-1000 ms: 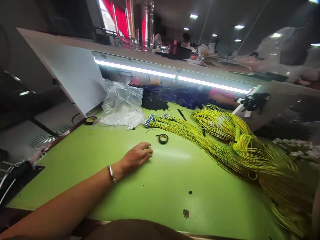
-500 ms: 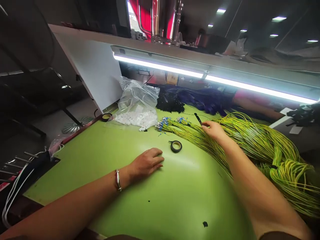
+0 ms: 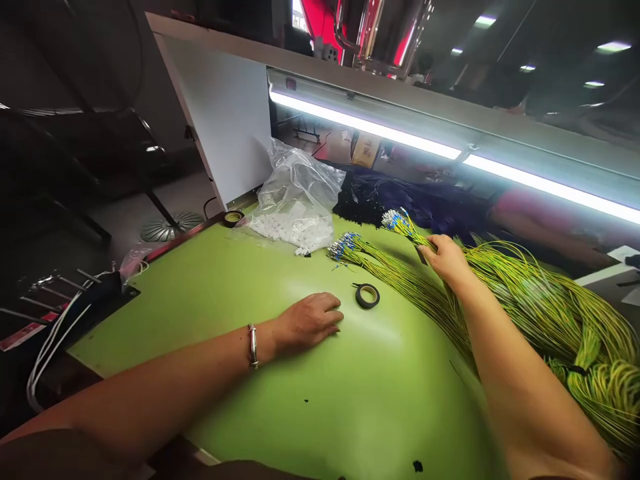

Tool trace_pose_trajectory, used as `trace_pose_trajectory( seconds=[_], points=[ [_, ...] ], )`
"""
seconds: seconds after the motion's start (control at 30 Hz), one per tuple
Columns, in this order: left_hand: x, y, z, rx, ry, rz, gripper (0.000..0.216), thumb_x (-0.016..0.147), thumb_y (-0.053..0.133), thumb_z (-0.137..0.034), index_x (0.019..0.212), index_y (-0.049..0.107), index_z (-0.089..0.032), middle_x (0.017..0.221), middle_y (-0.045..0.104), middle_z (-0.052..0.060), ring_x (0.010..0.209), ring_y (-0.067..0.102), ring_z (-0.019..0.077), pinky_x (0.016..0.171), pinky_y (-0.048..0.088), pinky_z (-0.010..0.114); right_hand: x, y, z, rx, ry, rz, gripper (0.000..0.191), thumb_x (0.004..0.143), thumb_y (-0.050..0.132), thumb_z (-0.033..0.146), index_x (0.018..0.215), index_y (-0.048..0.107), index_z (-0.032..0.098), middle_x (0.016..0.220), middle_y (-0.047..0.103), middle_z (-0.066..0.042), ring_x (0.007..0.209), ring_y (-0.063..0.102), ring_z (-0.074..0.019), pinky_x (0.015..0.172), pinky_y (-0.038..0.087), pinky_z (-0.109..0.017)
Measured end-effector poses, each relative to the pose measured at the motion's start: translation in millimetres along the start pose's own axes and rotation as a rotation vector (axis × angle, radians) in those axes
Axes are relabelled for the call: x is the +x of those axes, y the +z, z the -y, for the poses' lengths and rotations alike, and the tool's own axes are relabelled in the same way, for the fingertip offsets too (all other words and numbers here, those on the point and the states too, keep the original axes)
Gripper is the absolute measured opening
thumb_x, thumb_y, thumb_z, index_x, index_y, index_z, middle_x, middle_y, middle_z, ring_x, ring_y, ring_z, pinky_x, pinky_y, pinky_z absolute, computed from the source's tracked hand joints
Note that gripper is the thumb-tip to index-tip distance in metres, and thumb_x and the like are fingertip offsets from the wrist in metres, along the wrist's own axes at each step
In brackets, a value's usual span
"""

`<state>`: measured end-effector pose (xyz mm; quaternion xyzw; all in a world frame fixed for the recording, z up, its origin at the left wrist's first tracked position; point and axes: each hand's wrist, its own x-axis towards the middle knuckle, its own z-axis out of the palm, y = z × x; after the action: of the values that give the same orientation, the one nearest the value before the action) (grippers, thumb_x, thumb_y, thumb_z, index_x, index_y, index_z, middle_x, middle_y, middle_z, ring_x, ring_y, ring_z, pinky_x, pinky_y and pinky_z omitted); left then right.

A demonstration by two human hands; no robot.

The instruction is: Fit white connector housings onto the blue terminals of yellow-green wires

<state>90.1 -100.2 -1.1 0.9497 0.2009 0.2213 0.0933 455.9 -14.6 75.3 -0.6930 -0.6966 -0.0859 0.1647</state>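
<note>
My right hand (image 3: 444, 257) grips a bundle of yellow-green wires (image 3: 417, 235), its fingers closed round them a little behind the tips. The bundle's end, with silver and blue terminals (image 3: 395, 220), is raised above the table. Part of a dark object (image 3: 422, 256) shows under the right thumb; most of it is hidden. A second group of yellow-green wires (image 3: 395, 270) lies flat just left of this hand. My left hand (image 3: 311, 321) rests palm down on the green table (image 3: 330, 400), fingers loosely bent and holding nothing. Beyond its fingertips is a roll of black tape (image 3: 367, 296).
A clear plastic bag (image 3: 300, 193) with small white connectors (image 3: 295, 230) stands at the back left, beside another tape roll (image 3: 233, 218). Dark wires (image 3: 400, 197) lie behind, below a tube light (image 3: 365, 125). A large coil of yellow-green wires (image 3: 550, 307) fills the right side.
My right hand has picked up a wire bundle and raised its terminal end off the table. The black flat object by that hand is now mostly hidden. The camera view has shifted.
</note>
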Motion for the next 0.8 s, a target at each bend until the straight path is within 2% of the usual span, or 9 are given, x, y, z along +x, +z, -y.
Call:
trace_pose_trajectory(
  seconds=[0.13,0.2,0.27,0.33,0.4,0.47,0.53,0.63,0.8],
  points=[
    [2,0,5,-0.135,-0.015,-0.003,0.021,0.089,0.050,-0.026,0.101,0.063,-0.016,0.110,0.058,0.014,0.102,0.054,0.0224,0.090,0.047,0.039,-32,-47,49,0.135,-0.306,-0.111,0.023,0.082,0.059,0.035,0.094,0.065,0.017,0.085,0.061,-0.007,0.083,0.057,-0.0214,0.075,0.044,-0.032],
    [4,-2,11,-0.319,-0.099,-0.047,0.028,0.086,0.055,-0.030,0.110,0.061,-0.016,0.115,0.057,0.015,0.107,0.054,0.0227,0.094,0.045,0.040,-57,-54,82,0.206,-0.338,-0.099,0.019,0.084,0.058,0.033,0.093,0.064,0.018,0.085,0.059,-0.006,0.080,0.057,-0.0188,0.072,0.044,-0.029],
    [5,-5,15,-0.614,-0.273,-0.142,0.046,0.078,0.065,-0.038,0.117,0.057,-0.015,0.118,0.056,0.015,0.108,0.054,0.0234,0.094,0.046,0.041,-83,-49,112,0.242,-0.324,-0.076,0.017,0.084,0.058,0.030,0.097,0.063,0.018,0.088,0.060,-0.005,0.078,0.057,-0.0173,0.070,0.044,-0.028],
    [5,-8,17,-1.027,-0.470,-0.251,0.059,0.070,0.072,-0.046,0.116,0.054,-0.014,0.112,0.059,0.015,0.098,0.060,0.0216,0.085,0.050,0.037,-106,-34,135,0.251,-0.292,-0.022,0.016,0.083,0.060,0.029,0.095,0.064,0.019,0.087,0.061,-0.004,0.076,0.058,-0.0169,0.067,0.044,-0.028],
    [5,-12,15,-1.428,-0.548,-0.272,0.065,0.068,0.072,-0.052,0.116,0.052,-0.014,0.110,0.061,0.015,0.092,0.062,0.0204,0.079,0.052,0.034,-125,-14,150,0.197,-0.240,0.007,0.016,0.082,0.061,0.027,0.095,0.064,0.020,0.087,0.062,-0.004,0.076,0.058,-0.0183,0.064,0.043,-0.028],
    [5,-15,11,-1.667,-0.608,-0.277,0.064,0.067,0.073,-0.053,0.113,0.052,-0.014,0.108,0.062,0.014,0.088,0.063,0.0185,0.077,0.054,0.032,-139,5,159,0.121,-0.202,0.006,0.016,0.082,0.059,0.026,0.096,0.065,0.019,0.089,0.063,-0.006,0.077,0.059,-0.0203,0.061,0.042,-0.030],
    [7,-15,7,-1.735,-0.701,-0.341,0.062,0.066,0.075,-0.049,0.113,0.051,-0.016,0.108,0.061,0.011,0.085,0.063,0.0163,0.073,0.055,0.029,-149,18,164,0.076,-0.205,0.003,0.018,0.084,0.056,0.025,0.098,0.064,0.018,0.091,0.063,-0.007,0.078,0.059,-0.0217,0.059,0.042,-0.030],
    [11,-12,5,-1.650,-0.841,-0.441,0.069,0.063,0.082,-0.035,0.119,0.046,-0.021,0.103,0.060,0.007,0.074,0.063,0.0131,0.060,0.055,0.024,-157,24,164,0.125,-0.242,0.026,0.021,0.085,0.053,0.025,0.101,0.064,0.017,0.093,0.063,-0.008,0.079,0.060,-0.0215,0.062,0.044,-0.031],
    [12,-10,4,-1.508,-0.872,-0.412,0.053,0.064,0.080,-0.032,0.103,0.047,-0.017,0.079,0.057,-0.001,0.054,0.060,0.0099,0.044,0.051,0.021,-153,9,156,0.379,-0.308,0.178,0.029,0.084,0.058,0.034,0.106,0.064,0.016,0.097,0.064,-0.008,0.083,0.061,-0.0196,0.071,0.049,-0.031]
  ],
)
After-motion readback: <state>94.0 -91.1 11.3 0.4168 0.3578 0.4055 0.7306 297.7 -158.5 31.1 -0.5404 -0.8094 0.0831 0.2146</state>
